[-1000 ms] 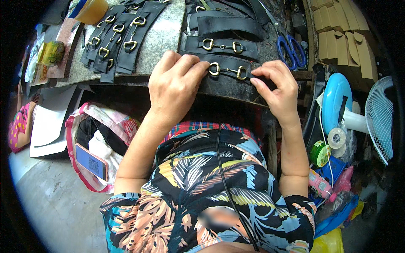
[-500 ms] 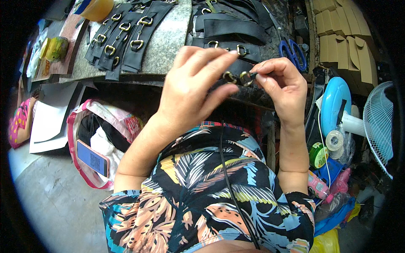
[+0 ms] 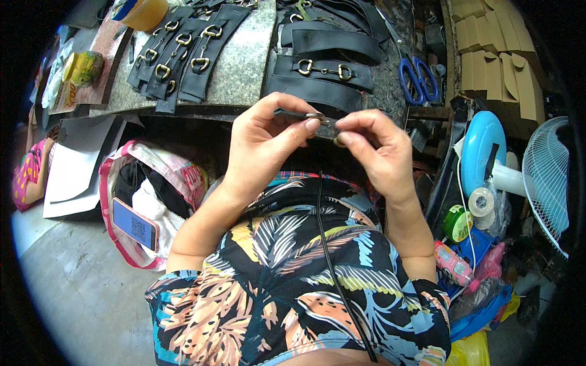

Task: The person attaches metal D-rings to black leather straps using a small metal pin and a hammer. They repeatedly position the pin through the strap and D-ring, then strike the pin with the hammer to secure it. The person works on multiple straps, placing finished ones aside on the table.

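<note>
Head view: my left hand [image 3: 265, 143] and right hand [image 3: 375, 149] pinch a small metal buckle piece [image 3: 322, 119] just off the stone counter's [image 3: 244, 67] near edge. Fingers partly hide it, so its shape is unclear. Black leather straps [image 3: 332, 68] lie flat behind.

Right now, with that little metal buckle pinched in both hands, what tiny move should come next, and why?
Probably lower it onto the bare black strap just ahead. The left hand and right hand pinch the metal buckle in the air above the table edge, and the next strap up already carries one.
</note>
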### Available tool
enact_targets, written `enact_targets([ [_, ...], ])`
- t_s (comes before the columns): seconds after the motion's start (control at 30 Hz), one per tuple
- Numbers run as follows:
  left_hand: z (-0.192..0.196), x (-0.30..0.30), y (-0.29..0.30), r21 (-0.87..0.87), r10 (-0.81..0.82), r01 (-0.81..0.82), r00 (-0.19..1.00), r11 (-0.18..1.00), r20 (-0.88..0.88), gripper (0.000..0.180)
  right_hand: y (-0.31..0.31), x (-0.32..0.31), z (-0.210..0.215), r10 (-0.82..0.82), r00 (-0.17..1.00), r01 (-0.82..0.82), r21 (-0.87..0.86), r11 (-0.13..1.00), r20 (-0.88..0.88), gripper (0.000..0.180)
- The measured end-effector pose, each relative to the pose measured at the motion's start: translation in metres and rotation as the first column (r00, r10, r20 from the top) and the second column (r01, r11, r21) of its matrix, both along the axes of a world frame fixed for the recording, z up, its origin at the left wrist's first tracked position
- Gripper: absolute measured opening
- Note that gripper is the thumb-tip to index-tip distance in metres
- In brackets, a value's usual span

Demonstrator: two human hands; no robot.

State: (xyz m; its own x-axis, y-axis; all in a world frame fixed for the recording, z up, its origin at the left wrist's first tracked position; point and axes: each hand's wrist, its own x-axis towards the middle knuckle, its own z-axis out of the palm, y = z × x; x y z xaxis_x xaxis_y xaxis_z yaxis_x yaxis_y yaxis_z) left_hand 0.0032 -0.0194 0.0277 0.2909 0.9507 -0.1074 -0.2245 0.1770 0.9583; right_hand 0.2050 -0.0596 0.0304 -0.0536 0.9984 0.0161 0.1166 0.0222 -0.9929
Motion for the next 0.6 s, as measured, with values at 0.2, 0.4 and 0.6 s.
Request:
enact_targets([
  [0.2,-0.006,0.003,0.023,0.572,0.319,0.004,0.827,0.82,-0.463,0.025,0.026,0.015,0.003,-0.044,0.964,0.013,0.119,0.993,0.262,0.016],
  [0.4,-0.019,-0.002,0.038,0.748,0.662,0.375,0.352,0.548,-0.662,0.02,0.045,0.009,-0.021,-0.178,0.814,-0.025,0.339,0.94,0.553,0.009],
  [0.6,-0.028,-0.013,0.039,0.783,0.672,0.387,0.407,0.488,-0.619,0.02,0.042,0.016,-0.02,-0.158,0.867,0.007,0.304,0.953,0.473,0.013],
])
